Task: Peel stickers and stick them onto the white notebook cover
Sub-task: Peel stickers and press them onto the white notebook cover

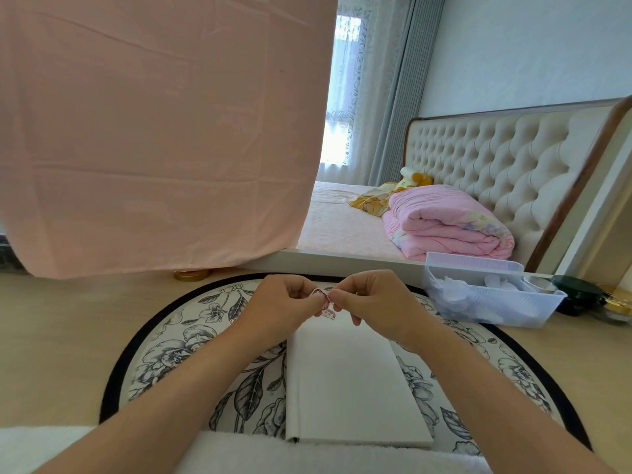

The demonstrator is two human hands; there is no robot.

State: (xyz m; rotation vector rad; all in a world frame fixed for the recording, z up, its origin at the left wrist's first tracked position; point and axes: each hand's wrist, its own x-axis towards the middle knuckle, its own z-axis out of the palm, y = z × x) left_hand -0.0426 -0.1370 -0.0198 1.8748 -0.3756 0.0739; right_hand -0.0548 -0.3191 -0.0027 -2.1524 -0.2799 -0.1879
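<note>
Your white notebook [345, 381] has a smooth, matt cover. Under it the floral mat [178, 350] looks matt too, on a pale wood-grain desk [61, 336]. At right you have a translucent plastic bin [513, 313]; far left hangs creased pink cloth [154, 131]. A fluffy white towel [68, 446] lies nearest you.

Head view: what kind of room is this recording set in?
Most likely a home bedroom: a bed with a tufted headboard, a folded pink quilt on it, and a curtained window behind.
</note>
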